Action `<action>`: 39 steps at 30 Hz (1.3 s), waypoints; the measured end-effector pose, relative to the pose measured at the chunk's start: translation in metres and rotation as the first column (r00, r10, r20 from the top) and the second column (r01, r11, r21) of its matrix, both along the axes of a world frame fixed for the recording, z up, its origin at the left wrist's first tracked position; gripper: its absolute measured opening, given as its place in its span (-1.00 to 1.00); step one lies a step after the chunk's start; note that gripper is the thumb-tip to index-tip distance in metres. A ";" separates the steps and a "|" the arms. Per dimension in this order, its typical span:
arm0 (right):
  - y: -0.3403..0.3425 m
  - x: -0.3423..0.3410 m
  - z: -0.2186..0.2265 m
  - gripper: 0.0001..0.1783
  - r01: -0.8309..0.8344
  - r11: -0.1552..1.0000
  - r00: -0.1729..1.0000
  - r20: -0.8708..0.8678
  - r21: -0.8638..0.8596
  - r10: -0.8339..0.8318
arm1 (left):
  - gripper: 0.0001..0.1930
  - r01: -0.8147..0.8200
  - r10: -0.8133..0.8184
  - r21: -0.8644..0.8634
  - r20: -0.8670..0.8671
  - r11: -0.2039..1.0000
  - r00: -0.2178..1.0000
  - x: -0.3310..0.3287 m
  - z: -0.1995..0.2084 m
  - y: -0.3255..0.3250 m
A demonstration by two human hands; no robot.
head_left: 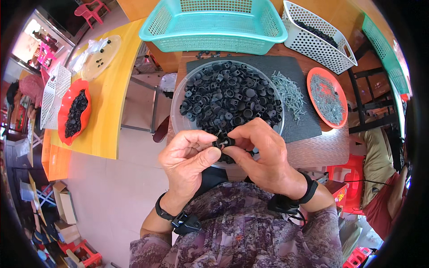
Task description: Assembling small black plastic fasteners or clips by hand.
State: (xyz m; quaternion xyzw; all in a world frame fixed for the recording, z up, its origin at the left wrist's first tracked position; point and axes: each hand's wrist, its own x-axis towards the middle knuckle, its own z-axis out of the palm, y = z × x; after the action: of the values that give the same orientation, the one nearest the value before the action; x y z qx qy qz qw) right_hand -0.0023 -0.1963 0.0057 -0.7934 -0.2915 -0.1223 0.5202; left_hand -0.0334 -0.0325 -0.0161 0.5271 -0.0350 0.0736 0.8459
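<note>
My left hand (188, 157) and my right hand (263, 154) meet just over the near rim of a clear round tub (175, 100). Thumbs and forefingers of both hands pinch a small black plastic piece (229, 142) from either side. A short metal spring (222, 143) shows at its middle. Below and beyond my fingers, the tub is heaped with black plastic parts (228, 96), some like rings and some like caps. Thin silvery metal pieces, seemingly small springs (288, 94), lie in a pile on a dark mat (306, 127) to the right of the tub.
An orange-red dish (311, 76) of similar metal pieces stands at the right. Behind are a turquoise basket (214, 43) and a white basket (308, 47) with black parts. On the yellow table (105, 120) at left sits a red scalloped bowl (62, 129) of black parts.
</note>
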 end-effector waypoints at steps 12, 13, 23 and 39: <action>0.005 0.002 -0.003 -0.64 -0.044 0.998 0.998 0.047 0.055 0.041 | -0.75 -0.010 0.007 -0.095 -0.034 0.995 0.999 0.001 -0.003 0.000; 0.006 0.002 -0.004 -0.64 -0.047 0.997 0.998 0.051 0.055 0.045 | -0.75 -0.013 0.012 -0.090 -0.009 0.996 1.000 0.002 -0.003 0.000; 0.005 0.000 -0.001 -0.69 -0.079 0.987 0.996 -0.034 0.139 0.085 | -0.75 0.025 -0.021 -0.184 0.022 0.983 1.000 0.004 0.000 0.000; -0.002 -0.004 -0.003 -0.68 -0.022 0.911 0.921 -0.346 0.412 0.179 | -0.70 -0.049 0.046 -0.045 -0.069 0.998 0.997 0.000 0.002 -0.002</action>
State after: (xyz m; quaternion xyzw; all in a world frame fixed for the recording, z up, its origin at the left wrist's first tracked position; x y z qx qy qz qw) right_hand -0.0060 -0.1985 0.0022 -0.6622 -0.1963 0.0025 0.7232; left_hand -0.0337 -0.0345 -0.0142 0.5101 0.0080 0.0766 0.8567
